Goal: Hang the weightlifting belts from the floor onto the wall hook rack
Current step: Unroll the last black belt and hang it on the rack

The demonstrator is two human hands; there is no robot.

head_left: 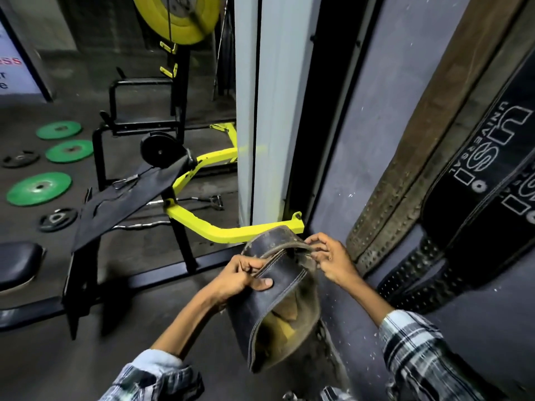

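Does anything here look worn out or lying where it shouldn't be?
The dark belt held by both hands looks badly scuffed and dusty at its top edge. Green weight plates and black ones lie loose on the floor.

Well beyond the left hand, three green weight plates (39, 188) lie flat on the dark floor, with two black plates (57, 219) among them. Nearer, a black bench (127, 195) slants on a yellow frame (231, 233). Far above the hand hangs a yellow plate (176, 17), perhaps on a barbell.
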